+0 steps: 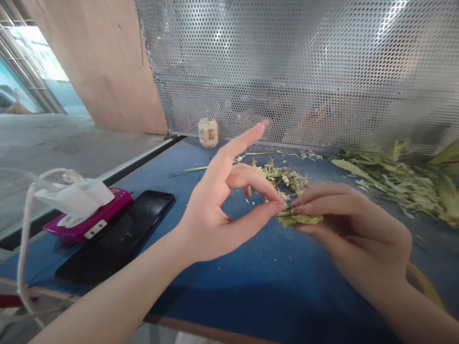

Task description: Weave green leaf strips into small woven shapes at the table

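A small folded bundle of green leaf [301, 219] is held over the table between my two hands. My right hand [358, 229] is closed, its thumb and fingertips gripping the bundle from the right. Thumb and bent finger of my left hand [222, 210] pinch together at the bundle's left end, while the index finger points up and away. A thin dark strand crosses the bundle near the fingertips; where it ends is hidden. Just behind the hands lies a pile of dry, shredded plant bits [279, 174].
Long green leaves [398, 181] are heaped at the right. A woven-looking pale jar [208, 133] stands by the perforated metal panel [287, 57]. On the left are a black phone [118, 239] and a magenta power strip [118, 205] with white chargers [79, 198]. Green stalks [190, 169] lie on the blue table [229, 291].
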A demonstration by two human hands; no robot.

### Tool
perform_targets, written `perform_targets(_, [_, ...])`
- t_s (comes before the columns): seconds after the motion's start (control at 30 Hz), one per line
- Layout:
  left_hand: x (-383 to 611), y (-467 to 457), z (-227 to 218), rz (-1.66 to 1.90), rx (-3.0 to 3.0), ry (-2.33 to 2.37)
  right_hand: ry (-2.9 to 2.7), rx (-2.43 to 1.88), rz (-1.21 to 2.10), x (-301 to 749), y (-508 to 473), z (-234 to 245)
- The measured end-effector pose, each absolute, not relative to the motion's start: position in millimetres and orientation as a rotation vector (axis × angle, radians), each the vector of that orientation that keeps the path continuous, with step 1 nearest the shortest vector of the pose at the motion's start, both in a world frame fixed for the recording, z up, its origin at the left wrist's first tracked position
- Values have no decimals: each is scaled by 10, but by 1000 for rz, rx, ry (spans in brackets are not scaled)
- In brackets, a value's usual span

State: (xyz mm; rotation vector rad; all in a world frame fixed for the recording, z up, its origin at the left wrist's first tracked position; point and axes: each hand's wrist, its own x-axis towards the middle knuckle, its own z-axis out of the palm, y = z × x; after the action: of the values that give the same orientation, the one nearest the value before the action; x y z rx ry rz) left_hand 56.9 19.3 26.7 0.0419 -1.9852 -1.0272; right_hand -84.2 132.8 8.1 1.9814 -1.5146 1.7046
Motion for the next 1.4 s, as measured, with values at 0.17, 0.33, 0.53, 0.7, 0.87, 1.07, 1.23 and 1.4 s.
perform_targets(0.17, [568, 205, 278, -1031, 25, -2024, -1527, 1962, 1641, -860, 1345, 57])
perform_targets(0.33, [568, 202, 272, -985, 7, -1946, -1462, 1935, 1529, -878, 1378, 27])
perform_targets(0.53, [564, 132, 253, -802, -225, -1966, -1395, 2013, 1590, -864, 1358, 35])
perform_targets(0.7, [561, 107, 277, -728, -374, -1981, -1393, 2040, 1603, -854, 1327, 52])
perform_targets(0.87, [559, 127, 274, -711, -358, -2017, -1435, 2032, 1616, -837, 1325, 59])
perform_targets(1.07, [541, 116, 238, -750, -265, -2008, -1502, 2032, 1678, -817, 1295, 65])
perform_targets(1.23, [538, 130, 216, -836, -241, -2013, -1625, 1975, 1676, -789, 1287, 87])
perform_targets(1.4, [524, 151, 201, -857, -204, -1973, -1645, 1935, 1778, -778, 1275, 101])
